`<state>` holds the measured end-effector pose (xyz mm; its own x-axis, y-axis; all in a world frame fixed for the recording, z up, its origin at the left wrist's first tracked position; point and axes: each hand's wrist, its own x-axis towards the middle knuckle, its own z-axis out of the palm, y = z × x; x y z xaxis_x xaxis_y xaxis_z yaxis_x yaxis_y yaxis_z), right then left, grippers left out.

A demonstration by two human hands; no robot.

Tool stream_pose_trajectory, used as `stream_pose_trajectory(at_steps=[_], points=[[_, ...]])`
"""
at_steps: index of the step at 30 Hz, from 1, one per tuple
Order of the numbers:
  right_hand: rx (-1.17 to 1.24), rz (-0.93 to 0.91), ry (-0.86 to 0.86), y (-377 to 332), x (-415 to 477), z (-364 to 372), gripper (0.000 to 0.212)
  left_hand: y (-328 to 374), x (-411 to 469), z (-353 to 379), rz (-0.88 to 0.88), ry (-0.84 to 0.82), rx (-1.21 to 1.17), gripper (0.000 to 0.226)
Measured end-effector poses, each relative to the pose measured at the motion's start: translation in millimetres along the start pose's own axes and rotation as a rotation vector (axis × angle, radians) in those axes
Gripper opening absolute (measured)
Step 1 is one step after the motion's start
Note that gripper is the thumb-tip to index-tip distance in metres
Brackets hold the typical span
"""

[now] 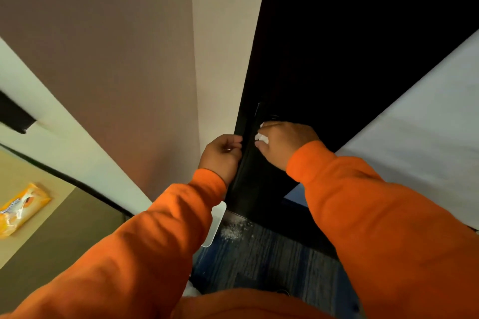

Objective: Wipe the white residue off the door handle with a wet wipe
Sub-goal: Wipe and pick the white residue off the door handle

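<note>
Gripping the edge of the door (324, 46) is the left hand (220, 155); the right hand (282, 142) clutches a wipe (262, 137) against it; a packet (23, 204) lies left.

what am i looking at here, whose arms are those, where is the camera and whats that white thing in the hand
There is no machine here. One camera sits on a person's head and looks forward and down, so the two orange sleeves are that person's own arms.

The left hand grips the edge of a dark door, its fingers curled round it. The right hand holds a crumpled white wet wipe against the door's face. The handle itself is lost in shadow under that hand.

Below, white powder lies scattered on the floor at the foot of the door. Far left, a yellow packet lies on a tan surface.
</note>
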<state>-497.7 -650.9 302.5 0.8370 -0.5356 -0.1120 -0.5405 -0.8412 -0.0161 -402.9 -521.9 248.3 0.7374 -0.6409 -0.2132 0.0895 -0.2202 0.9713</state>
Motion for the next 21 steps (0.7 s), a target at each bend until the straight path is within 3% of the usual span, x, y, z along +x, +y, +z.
stream_pose_trajectory(at_steps=[7, 15, 18, 21], points=[[0.157, 0.007, 0.190, 6.9, -11.3, 18.9, 0.044, -9.2, -2.0, -5.1, -0.024, 0.021, 0.002, 0.021], [0.339, -0.230, 0.495, 24.4, -37.4, 38.7, 0.025, -3.6, -6.0, 20.2, -0.008, -0.058, 0.014, 0.023], [0.456, -0.098, 0.539, 43.4, -57.5, 34.6, 0.021, -4.6, -4.7, 26.7, -0.022, -0.069, 0.013, 0.023], [0.662, 0.215, 0.568, 64.3, -72.4, 28.5, 0.020, -3.3, 0.3, 31.8, -0.024, -0.045, 0.005, 0.019]])
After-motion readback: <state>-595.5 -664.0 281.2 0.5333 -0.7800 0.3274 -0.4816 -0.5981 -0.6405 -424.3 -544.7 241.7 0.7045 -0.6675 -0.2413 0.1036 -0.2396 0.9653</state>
